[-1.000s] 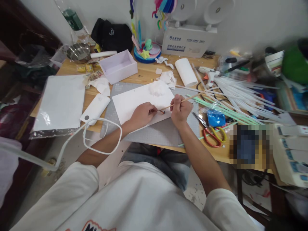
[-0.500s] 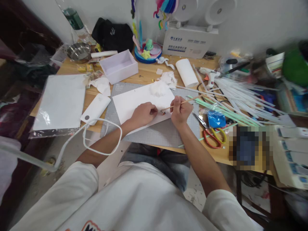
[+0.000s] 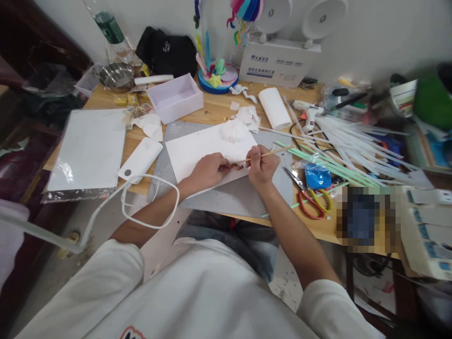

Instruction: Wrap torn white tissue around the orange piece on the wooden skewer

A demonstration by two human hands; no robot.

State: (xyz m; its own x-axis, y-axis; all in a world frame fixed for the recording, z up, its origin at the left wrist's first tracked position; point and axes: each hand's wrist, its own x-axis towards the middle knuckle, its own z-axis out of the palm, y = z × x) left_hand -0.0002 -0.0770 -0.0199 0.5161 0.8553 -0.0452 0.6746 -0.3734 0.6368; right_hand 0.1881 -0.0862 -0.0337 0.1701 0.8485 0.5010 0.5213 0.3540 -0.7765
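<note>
A thin wooden stick is gripped in my right hand, its left end reaching toward the fingers of my left hand. My left fingers are pinched together over a white sheet; what they hold is too small to make out. Small dark and reddish bits show between the two hands. Fluffy white stuffing lies on the sheet just beyond them. Under the sheet is a grey cutting mat.
Scissors and a blue packet lie right of the mat. Farther right are many translucent sticks and a glue gun. A white power bank with a cable is at left, an open box behind.
My right hand has shifted slightly left with the stick, whose tip is now nearer my left fingers. My left hand has moved down a little.
</note>
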